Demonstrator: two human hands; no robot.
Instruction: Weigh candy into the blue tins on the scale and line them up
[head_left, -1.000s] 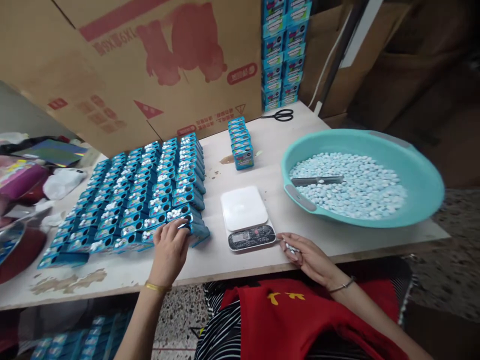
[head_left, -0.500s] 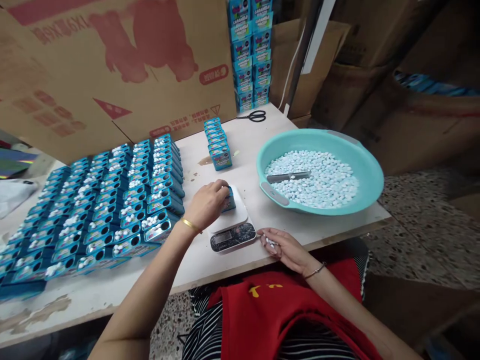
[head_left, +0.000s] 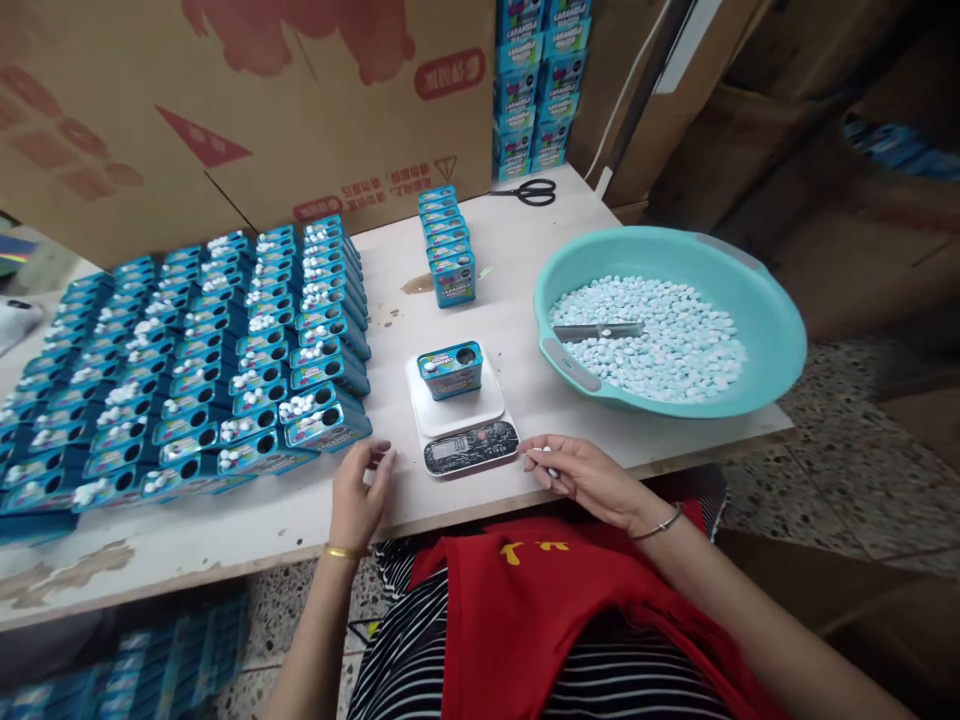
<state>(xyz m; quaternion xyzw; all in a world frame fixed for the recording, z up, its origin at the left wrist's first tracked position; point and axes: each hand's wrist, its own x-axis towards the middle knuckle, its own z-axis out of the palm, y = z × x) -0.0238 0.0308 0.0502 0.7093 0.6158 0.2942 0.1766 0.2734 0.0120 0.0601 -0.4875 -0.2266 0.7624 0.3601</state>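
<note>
- Far left, rows of blue tins (head_left: 187, 360) cover the table (head_left: 465, 270), packed side by side, most showing white tablets through their tops.
- Behind them a big cardboard box (head_left: 247, 100) with red print leans over the tabletop.
- Left hand (head_left: 358, 492) lies on the table edge just in front of the nearest tins, fingers loosely spread, holding nothing, close to the scale's left side.
- Centre now: the small white scale (head_left: 463, 418) sits near the front edge, dark display facing the person.
- One blue tin (head_left: 450, 370) stands alone on the scale platform, lying flat, round hole at its right end, no hand touching it.
- Behind the scale, a short stack of blue tins (head_left: 448, 245) runs back toward the box, and a taller pile of tins (head_left: 540, 85) rises at the rear.
- Black scissors (head_left: 531, 191) lie at the back of the table.
- Right hand (head_left: 585, 476) rests at the front edge, just right of the scale's display, fingers curled in over a few small white tablets (head_left: 541, 455).
- Far right, a teal basin (head_left: 757, 310) holds a heap of pale tablets with a metal scoop (head_left: 596, 330) lying on them, well apart from both hands.
</note>
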